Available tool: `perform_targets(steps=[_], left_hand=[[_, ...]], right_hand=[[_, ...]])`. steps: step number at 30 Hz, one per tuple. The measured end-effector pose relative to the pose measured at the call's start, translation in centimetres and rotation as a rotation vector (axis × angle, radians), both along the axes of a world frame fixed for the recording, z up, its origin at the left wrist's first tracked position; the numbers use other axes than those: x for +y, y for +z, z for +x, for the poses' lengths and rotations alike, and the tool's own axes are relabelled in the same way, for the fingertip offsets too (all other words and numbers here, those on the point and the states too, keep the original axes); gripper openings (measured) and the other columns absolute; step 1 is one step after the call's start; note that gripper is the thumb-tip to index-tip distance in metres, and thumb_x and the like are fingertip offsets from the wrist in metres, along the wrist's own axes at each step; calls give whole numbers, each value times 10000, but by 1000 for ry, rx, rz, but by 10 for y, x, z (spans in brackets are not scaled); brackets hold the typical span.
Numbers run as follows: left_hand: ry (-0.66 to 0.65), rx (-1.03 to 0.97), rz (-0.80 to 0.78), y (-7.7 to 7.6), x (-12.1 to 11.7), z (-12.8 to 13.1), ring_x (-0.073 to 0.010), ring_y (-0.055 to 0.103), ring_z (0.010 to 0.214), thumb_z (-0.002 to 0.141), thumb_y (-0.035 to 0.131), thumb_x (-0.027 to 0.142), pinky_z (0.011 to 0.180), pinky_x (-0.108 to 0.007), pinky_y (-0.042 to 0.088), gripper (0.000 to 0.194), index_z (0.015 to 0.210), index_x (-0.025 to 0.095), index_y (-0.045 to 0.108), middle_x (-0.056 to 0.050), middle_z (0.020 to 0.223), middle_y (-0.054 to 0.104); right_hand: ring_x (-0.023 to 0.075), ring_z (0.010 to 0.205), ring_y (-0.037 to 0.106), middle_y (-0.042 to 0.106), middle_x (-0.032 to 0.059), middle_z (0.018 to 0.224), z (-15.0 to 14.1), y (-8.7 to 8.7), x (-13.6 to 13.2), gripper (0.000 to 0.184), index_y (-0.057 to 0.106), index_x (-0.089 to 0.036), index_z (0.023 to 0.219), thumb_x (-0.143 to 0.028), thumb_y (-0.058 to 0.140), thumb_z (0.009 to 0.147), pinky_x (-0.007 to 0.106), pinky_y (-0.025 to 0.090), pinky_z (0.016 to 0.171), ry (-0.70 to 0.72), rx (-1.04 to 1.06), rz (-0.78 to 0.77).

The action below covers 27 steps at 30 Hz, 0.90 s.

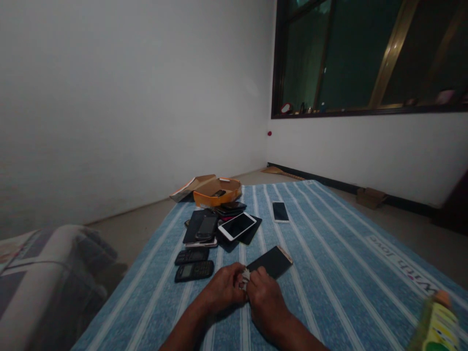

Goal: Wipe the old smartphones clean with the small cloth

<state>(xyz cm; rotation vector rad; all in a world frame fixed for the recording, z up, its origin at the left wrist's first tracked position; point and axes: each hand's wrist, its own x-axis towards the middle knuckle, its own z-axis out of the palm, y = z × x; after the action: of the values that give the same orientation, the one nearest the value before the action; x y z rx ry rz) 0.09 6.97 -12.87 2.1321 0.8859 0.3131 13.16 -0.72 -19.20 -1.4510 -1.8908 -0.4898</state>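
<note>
My left hand (227,286) and my right hand (266,296) meet low in the middle, fingers closed together around a small crumpled whitish piece (245,277), which looks like tissue or cloth. Its exact kind is too small to make out. Just beyond my right hand a smartphone (272,262) lies with its dark face up, its near corner hidden behind my fingers. To the left of my left hand two black keypad phones (194,270) lie side by side. A white-framed smartphone (237,226) rests farther off on a pile of dark phones (207,227).
An open orange cardboard box (216,197) stands at the far end of the blue striped cloth (329,273). Another white phone (280,212) lies right of the pile. A blurred bottle with a yellow label (440,325) is at the lower right. Draped fabric (47,282) sits at left.
</note>
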Motion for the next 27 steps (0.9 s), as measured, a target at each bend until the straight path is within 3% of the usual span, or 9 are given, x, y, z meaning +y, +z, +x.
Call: perform_targets(steps=[4,11,20,27], left_hand=[[-7,-17,30,-1,1,-1,-115,474,639,625,571,162,585,-231,354,285,907,128,593,42,698,544],[66,22,119,-7,0,0,-115,445,630,654,535,143,565,-236,310,100,717,180,467,44,656,493],[110,-70,73,-15,0,3,-116,454,621,649,526,161,571,-228,320,86,720,183,481,50,638,472],[117,-103,14,-18,0,5,-125,464,645,676,581,243,595,-230,344,129,778,165,573,38,669,514]], right_hand=[[225,776,494,607,69,773,-6,6,8,182,675,-169,869,-25,571,827,316,383,603,-54,-13,-52],[226,809,525,626,64,796,-11,17,18,131,678,-173,806,-62,619,844,308,371,589,-109,-10,-227],[203,778,490,594,42,780,-1,9,18,136,649,-183,798,-51,622,817,309,335,621,-66,49,-96],[201,800,503,611,40,818,5,6,12,167,646,-174,855,-20,601,804,312,338,646,-15,70,-137]])
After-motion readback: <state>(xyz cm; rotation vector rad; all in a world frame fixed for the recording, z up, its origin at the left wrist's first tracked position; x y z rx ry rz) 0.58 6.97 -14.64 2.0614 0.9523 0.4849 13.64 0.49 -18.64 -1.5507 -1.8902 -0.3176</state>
